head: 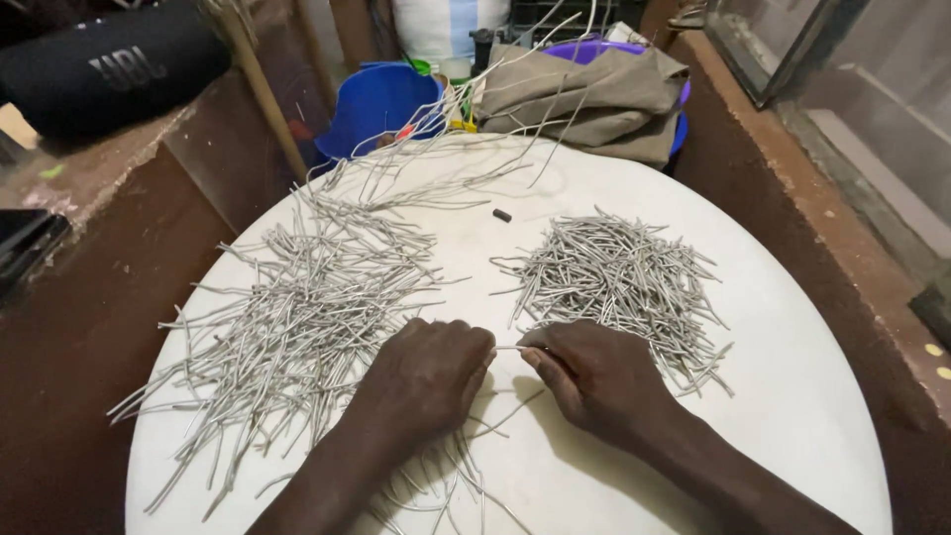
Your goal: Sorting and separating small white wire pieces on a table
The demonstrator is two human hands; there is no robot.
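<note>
My left hand [426,376] and my right hand [589,372] meet near the front of a round white table [792,396]. Both pinch the same thin grey wire piece [507,348] between their fingertips. A large loose heap of long grey wire pieces [297,317] spreads left of my left hand. A tighter pile of shorter grey wire pieces [619,277] lies just beyond my right hand. A few stray wires lie under my left forearm.
A small dark bit [502,215] lies on the table's far middle. Behind the table stand a blue bucket [381,104] and folded khaki cloth [594,94] on a purple tub. A black cylindrical speaker [109,64] rests on the brown ledge at left. A brown wall is close at right.
</note>
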